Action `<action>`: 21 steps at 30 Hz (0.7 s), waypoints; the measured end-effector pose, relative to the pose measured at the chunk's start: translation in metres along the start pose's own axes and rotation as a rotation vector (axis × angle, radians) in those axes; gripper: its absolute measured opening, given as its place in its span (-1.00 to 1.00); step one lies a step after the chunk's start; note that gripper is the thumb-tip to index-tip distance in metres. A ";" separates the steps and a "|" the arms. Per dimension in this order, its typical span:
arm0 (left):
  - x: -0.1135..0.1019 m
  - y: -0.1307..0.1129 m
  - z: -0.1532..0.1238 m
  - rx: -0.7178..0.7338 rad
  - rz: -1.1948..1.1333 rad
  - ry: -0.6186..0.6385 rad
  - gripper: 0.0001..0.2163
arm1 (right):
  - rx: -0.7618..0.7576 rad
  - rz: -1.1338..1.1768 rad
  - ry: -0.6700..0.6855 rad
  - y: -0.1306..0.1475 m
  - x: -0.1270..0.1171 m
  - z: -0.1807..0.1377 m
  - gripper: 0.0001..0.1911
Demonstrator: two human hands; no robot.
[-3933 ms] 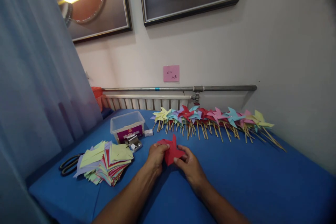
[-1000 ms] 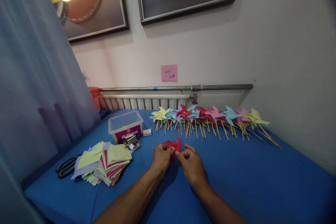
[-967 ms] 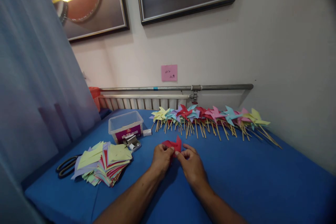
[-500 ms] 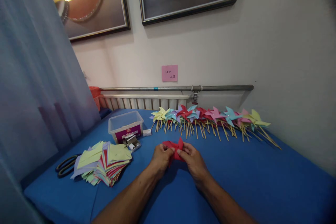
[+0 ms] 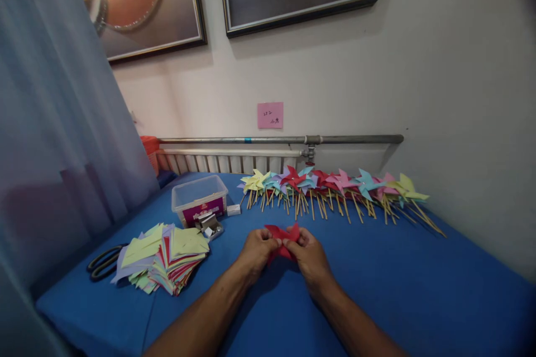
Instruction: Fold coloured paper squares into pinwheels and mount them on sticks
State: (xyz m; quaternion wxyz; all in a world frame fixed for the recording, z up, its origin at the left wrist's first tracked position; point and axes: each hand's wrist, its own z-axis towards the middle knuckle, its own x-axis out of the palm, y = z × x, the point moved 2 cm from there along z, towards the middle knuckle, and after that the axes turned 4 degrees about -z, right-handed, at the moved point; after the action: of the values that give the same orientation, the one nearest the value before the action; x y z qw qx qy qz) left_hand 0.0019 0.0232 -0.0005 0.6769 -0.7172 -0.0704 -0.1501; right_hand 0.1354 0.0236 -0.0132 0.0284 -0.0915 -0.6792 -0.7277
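A red paper pinwheel head (image 5: pixel 281 234) is held low over the blue tabletop (image 5: pixel 402 284) between both hands. My left hand (image 5: pixel 255 250) pinches its left side with closed fingers. My right hand (image 5: pixel 309 255) pinches the paper's centre and right side, fingers curled. The paper's points stick up above my fingertips; its lower part is hidden behind my fingers.
A row of finished coloured pinwheels on sticks (image 5: pixel 335 191) lies along the far edge by the wall. A stack of coloured paper squares (image 5: pixel 165 256) sits at left, with black scissors (image 5: pixel 100 261) beyond it. A clear plastic box (image 5: pixel 200 199) and a small metal stapler (image 5: pixel 208 224) stand nearby.
Over the last seconds both hands have folded the red paper's points inward; the flat star shape has become smaller and bunched. My right hand has moved in to the centre.
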 end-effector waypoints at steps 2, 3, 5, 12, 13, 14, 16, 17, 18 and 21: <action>0.000 0.001 0.001 0.014 -0.011 -0.028 -0.72 | -0.004 -0.013 -0.041 -0.001 -0.001 -0.001 -0.64; 0.000 0.002 0.002 0.026 -0.008 -0.039 -0.71 | -0.005 -0.023 -0.055 -0.001 -0.001 -0.001 -0.65; 0.000 0.005 0.005 0.056 0.000 -0.055 -0.70 | -0.003 -0.036 -0.066 -0.002 0.000 -0.002 -0.66; -0.001 0.012 0.010 0.113 -0.003 -0.066 -0.71 | 0.015 0.013 -0.063 -0.005 0.002 -0.005 -0.65; -0.001 0.013 0.010 0.114 -0.009 -0.064 -0.72 | 0.016 0.016 -0.058 -0.005 0.002 -0.005 -0.66; -0.001 0.014 0.010 0.114 -0.014 -0.062 -0.72 | 0.014 0.017 -0.053 -0.005 0.002 -0.005 -0.66; -0.001 0.014 0.011 0.108 -0.013 -0.056 -0.73 | 0.008 0.018 -0.047 -0.005 0.002 -0.005 -0.66; -0.001 0.015 0.011 0.103 -0.008 -0.058 -0.73 | 0.008 0.018 -0.043 -0.005 0.002 -0.005 -0.66; -0.001 0.015 0.011 0.099 -0.002 -0.064 -0.73 | 0.009 0.018 -0.040 -0.006 0.002 -0.004 -0.65; -0.001 0.015 0.011 0.092 0.002 -0.074 -0.75 | 0.008 0.000 -0.042 -0.007 0.002 -0.003 -0.67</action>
State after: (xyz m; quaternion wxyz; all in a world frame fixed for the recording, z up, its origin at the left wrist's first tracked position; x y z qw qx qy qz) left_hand 0.0067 0.0335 -0.0151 0.7063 -0.6904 -0.1015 -0.1193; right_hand 0.1319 0.0212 -0.0197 0.0146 -0.1068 -0.6827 -0.7227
